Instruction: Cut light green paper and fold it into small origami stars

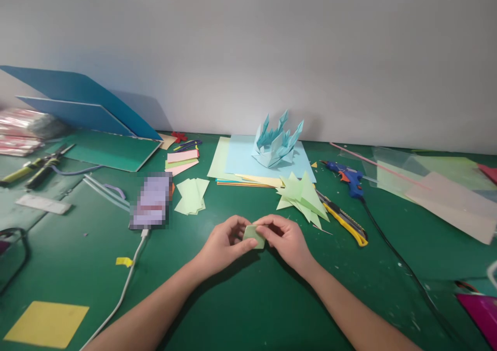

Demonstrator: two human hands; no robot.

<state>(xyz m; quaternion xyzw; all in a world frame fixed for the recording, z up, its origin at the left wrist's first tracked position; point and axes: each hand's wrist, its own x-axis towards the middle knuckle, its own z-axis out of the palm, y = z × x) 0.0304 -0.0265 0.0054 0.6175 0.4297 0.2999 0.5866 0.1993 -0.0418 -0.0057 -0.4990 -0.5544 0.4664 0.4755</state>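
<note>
My left hand (227, 242) and right hand (286, 238) are pinching perhaps-folded paper (250, 233); tabletop (248, 309) is stretching toward me, pointed cutouts (303, 193) crowding beyond.

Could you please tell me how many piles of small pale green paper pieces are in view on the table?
2: one fanned pile left of centre, beyond the left hand, and one spiky pile right of centre, beside the yellow utility knife.

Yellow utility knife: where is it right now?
The yellow utility knife lies on the table, right of the right hand in the head view, beside the pointed green papers and below the blue glue gun.
</note>
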